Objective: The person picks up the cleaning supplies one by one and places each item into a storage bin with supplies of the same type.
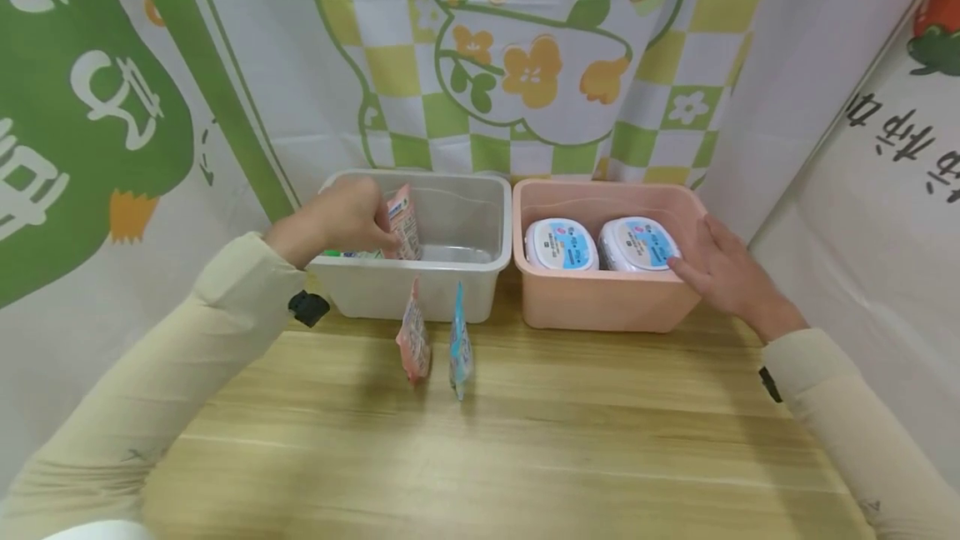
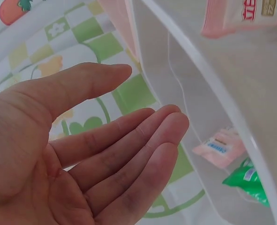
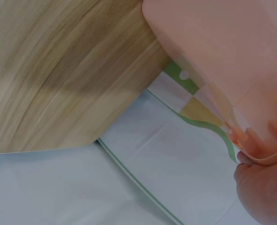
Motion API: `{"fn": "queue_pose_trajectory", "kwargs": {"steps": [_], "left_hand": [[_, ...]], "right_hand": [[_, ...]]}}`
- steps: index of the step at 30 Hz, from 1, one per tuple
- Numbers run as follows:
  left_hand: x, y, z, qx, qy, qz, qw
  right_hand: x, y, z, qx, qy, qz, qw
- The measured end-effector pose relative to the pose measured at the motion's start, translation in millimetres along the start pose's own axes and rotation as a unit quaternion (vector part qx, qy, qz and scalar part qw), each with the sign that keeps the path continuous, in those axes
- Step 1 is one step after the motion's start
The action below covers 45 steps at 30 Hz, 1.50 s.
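Observation:
In the head view my left hand [image 1: 341, 219] is over the grey bin [image 1: 412, 298], beside a pink packet [image 1: 405, 232] standing in it. The left wrist view shows this hand [image 2: 101, 145] with fingers extended and nothing in its grasp. Lower in that view, a pink packet [image 2: 221, 147] and a green packet [image 2: 250, 183] lie inside the bin. My right hand [image 1: 731, 273] grips the right rim of the pink bin [image 1: 600, 302], its thumb reaching the front corner. Two white tubs with blue labels [image 1: 561, 244] sit in this bin.
A pink packet [image 1: 414, 340] and a blue packet [image 1: 461, 348] stand on edge on the wooden table [image 1: 480, 448], in front of the grey bin. Patterned cloth [image 1: 525, 65] hangs behind both bins, and printed sheets rise on either side.

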<state>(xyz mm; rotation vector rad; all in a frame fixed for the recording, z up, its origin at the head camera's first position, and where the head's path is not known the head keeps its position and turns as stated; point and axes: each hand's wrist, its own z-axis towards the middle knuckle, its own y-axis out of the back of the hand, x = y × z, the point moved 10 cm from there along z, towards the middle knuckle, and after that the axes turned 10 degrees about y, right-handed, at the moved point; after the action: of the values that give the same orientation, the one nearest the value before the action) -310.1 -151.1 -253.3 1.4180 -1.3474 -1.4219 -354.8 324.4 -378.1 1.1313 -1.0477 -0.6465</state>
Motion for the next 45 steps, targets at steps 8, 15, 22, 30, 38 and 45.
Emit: {"fn": "queue_pose_trajectory", "kwargs": {"steps": [8, 15, 22, 30, 38, 45], "left_hand": [[-11.3, -17.0, -2.2, -0.007, -0.018, 0.021, 0.9996], [-9.4, -37.5, -5.6, 0.012, -0.011, -0.008, 0.9998], [-3.9, -51.6, -6.9, 0.015, -0.008, -0.040, 0.9990], [2.2, -67.1, -7.9, 0.030, 0.009, -0.050, 0.9982], [2.6, -77.0, -9.4, 0.023, 0.006, -0.074, 0.9970], [2.4, -84.1, -9.3, 0.018, 0.002, -0.071, 0.9973]], "right_hand": [[-3, 0, -1.1, 0.005, -0.007, 0.008, 0.9999], [-1, 0, -0.9, 0.004, -0.005, 0.004, 1.0000], [1, 0, 0.4, 0.002, -0.002, 0.000, 1.0000], [-1, -1, -0.5, 0.005, -0.004, 0.001, 1.0000], [-2, 0, -0.7, 0.002, -0.004, 0.002, 1.0000], [0, -1, -1.8, 0.003, -0.008, 0.007, 0.9999]]}}
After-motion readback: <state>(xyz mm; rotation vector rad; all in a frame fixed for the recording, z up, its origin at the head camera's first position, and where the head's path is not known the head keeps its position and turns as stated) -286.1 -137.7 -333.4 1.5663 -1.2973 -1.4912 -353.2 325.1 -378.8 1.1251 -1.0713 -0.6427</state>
